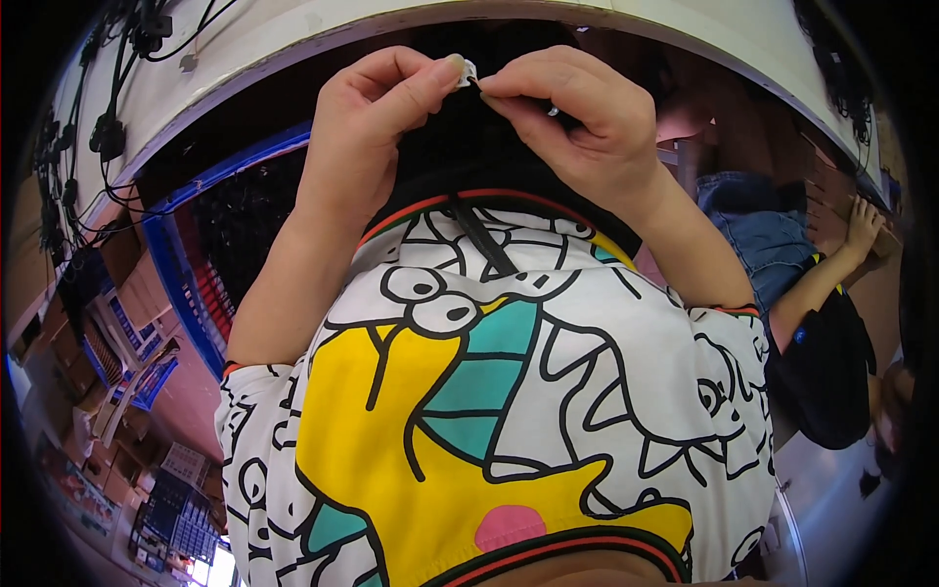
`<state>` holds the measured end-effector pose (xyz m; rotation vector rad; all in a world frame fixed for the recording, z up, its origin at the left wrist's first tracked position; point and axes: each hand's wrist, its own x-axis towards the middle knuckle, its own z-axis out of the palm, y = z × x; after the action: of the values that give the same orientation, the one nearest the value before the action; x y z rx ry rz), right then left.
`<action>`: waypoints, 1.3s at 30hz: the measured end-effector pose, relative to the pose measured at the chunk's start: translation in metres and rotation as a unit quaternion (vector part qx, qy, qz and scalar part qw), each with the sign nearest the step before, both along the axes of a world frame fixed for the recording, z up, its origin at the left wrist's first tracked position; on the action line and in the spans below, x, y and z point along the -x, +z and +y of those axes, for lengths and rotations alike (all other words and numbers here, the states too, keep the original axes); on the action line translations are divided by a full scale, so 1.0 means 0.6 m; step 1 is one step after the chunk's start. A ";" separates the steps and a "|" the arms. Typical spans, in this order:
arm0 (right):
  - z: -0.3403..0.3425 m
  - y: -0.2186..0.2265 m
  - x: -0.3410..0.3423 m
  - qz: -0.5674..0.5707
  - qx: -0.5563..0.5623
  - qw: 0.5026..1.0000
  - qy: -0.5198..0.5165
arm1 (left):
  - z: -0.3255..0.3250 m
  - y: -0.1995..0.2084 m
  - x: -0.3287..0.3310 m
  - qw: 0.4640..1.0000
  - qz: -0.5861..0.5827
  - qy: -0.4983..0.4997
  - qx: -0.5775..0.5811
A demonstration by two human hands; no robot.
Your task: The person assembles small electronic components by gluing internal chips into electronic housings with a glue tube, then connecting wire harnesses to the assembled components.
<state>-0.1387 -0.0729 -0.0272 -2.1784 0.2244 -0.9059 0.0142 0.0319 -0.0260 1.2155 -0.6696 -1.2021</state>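
Note:
My left hand [377,108] and my right hand [587,122] are raised close together at the top middle, fingertips touching. Between them they pinch a small white piece [468,70]. From that piece a black cord [481,233] hangs straight down over my cartoon-print shirt [509,391], which is white, yellow and teal. Something small and shiny [553,111] shows under my right fingers; what it is cannot be told. The dark area behind the hands hides the rest of the cord's top end.
A white table edge [293,39] curves across the top. Black cables [108,127] hang at upper left. A blue crate [186,284] with dark contents and cardboard boxes [117,323] stand at left. Another person in jeans and a black top [822,352] is at right.

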 end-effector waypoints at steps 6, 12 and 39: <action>0.002 0.002 -0.008 -0.003 0.062 0.998 -0.015 | 0.004 0.007 -0.005 0.995 0.094 -0.012 -0.038; 0.008 0.006 -0.012 0.011 0.098 0.995 -0.009 | 0.014 0.000 -0.020 0.995 0.093 -0.035 -0.015; -0.022 0.074 -0.027 -0.090 0.171 0.978 0.079 | -0.028 0.007 0.000 0.975 0.124 -0.020 0.182</action>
<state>-0.1225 -0.0863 0.0172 -2.3638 -0.2061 -1.1071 0.0143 0.0151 -0.0218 0.7354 -0.6919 -1.1799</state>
